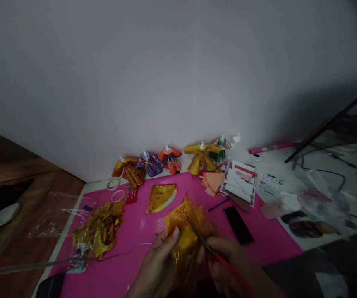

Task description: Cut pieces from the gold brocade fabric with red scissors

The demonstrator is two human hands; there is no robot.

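Note:
My left hand pinches a piece of yellow patterned fabric, its thumb lying on top. In my right hand is a pair of scissors with red handles, fingers closed round them. The dark blades lie against the fabric, pointing up and to the left; whether they are apart I cannot tell. Just beyond the fabric, a fan-shaped yellow piece rests on the pink mat. A crumpled heap of golden cloth is to the left of my hands.
Several small dressed doll bodies stand along the wall. A black phone, a dotted stick and paper cards lie at the right. Farther right are a pale bottle and a plastic bag. A grey cord crosses the left side.

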